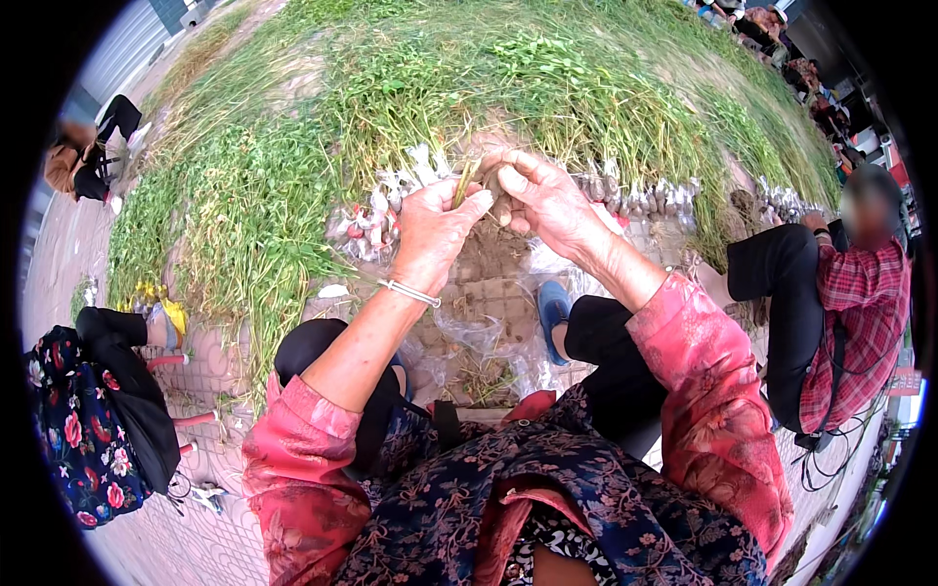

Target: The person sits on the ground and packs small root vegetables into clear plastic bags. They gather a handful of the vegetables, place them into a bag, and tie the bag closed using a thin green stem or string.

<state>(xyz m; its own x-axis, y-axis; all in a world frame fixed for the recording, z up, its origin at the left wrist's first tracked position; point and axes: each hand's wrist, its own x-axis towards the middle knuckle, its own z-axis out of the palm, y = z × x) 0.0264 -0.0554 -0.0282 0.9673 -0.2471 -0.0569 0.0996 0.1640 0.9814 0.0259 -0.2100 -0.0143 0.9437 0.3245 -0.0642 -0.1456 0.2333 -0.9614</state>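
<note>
Both hands are raised in front of me, close together. My left hand [443, 220], with a bracelet at the wrist, pinches some greenish-yellow plant stems [464, 183] between thumb and fingers. Just right of it, my right hand [546, 194] has its fingers curled around a brown, soil-coloured clump [498, 194] at the lower end of the plant; its exact form is partly hidden by the fingers. Beyond the hands lie leafy green plants [586, 95] with their lower ends wrapped in clear plastic bags [659, 199]. More bagged bundles [374, 220] lie to the left of my left hand.
Loose clear plastic [476, 333] and soil [487, 278] lie on the paving between my feet. A seated person in a checked shirt [857, 293] is at the right, a person in floral clothing [95, 432] at the left, another farther back. Cut plants [249, 212] cover the ground ahead.
</note>
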